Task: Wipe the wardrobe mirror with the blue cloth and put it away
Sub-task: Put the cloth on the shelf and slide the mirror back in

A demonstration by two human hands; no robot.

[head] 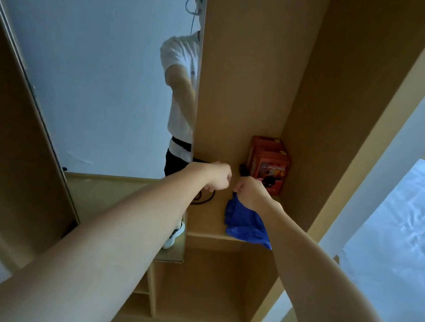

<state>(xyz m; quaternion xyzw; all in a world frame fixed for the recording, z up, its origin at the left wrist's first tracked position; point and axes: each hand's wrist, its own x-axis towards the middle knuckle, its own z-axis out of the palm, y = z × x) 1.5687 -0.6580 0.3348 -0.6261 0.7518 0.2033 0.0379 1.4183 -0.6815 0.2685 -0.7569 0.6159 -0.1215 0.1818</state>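
The wardrobe mirror point(103, 82) fills the left half of the view and reflects a pale wall and a person in a white shirt. To its right is an open wooden shelf point(209, 224). The blue cloth point(246, 224) hangs over the shelf's front edge, its upper corner pinched by my right hand point(249, 191). My left hand point(217, 178) hovers over the shelf just left of the right hand, fingers curled into a fist; what it holds, if anything, is hidden.
A red box point(269, 162) stands at the back right of the shelf, with a small dark object point(243, 169) beside it. A black cord point(203, 199) lies under my left wrist. Lower shelves point(201, 292) sit below. A bed with white sheets point(394, 247) is at right.
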